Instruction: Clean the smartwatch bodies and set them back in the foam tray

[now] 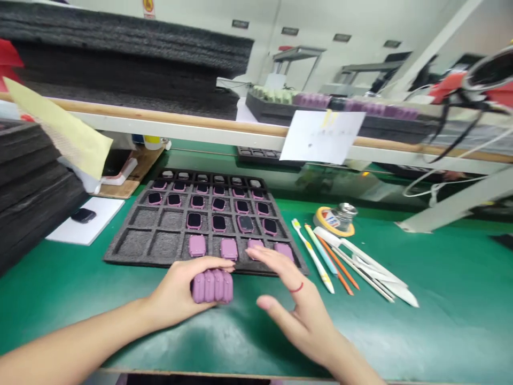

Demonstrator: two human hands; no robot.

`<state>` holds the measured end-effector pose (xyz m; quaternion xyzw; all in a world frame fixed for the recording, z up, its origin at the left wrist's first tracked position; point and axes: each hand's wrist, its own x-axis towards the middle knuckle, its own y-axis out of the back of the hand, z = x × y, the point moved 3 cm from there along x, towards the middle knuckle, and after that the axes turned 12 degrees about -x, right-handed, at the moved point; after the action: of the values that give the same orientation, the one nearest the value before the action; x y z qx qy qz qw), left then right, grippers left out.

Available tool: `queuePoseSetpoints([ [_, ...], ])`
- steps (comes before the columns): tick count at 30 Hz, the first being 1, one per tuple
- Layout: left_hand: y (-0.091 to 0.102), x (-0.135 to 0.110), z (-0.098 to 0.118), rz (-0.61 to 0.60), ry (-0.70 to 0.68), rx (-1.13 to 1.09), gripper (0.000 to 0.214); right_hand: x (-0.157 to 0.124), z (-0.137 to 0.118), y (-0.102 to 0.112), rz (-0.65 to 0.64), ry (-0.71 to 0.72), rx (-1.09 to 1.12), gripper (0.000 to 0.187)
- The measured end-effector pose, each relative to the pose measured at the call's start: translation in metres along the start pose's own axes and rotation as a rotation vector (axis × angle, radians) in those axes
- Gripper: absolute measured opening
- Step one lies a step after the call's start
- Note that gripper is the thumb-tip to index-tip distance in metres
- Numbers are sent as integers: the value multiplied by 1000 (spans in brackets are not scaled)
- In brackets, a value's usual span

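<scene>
My left hand (182, 291) is closed around a row of several purple watch cases (212, 286), held side by side on the green mat just in front of a black foam tray (132, 243). My right hand (294, 302) is open, fingers spread, reaching over the tray's near edge beside purple cases (240, 247) lying back-up in the front row. Further rows of the tray hold purple cases with dark screens facing up (218, 222). The near-left cells are bare foam.
To the right of the tray lie brushes and pens (320, 254), white tweezers (372, 270), and a tape roll with a small bottle (339, 218). Stacked black foam (32, 182) stands at left, beside a dark watch on a white sheet (83, 215). A shelf (200, 128) overhangs behind.
</scene>
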<state>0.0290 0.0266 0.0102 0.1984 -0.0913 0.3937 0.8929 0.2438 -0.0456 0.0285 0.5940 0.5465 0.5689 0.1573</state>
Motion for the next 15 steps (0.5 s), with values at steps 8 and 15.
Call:
queuePoseSetpoints([
  [8,5,19,-7,69,-55,107,37,-17,169,43,-11,-495,-566,27],
  [15,7,17,-15,67,-3,80,38,-24,213,22,-83,-604,-748,27],
])
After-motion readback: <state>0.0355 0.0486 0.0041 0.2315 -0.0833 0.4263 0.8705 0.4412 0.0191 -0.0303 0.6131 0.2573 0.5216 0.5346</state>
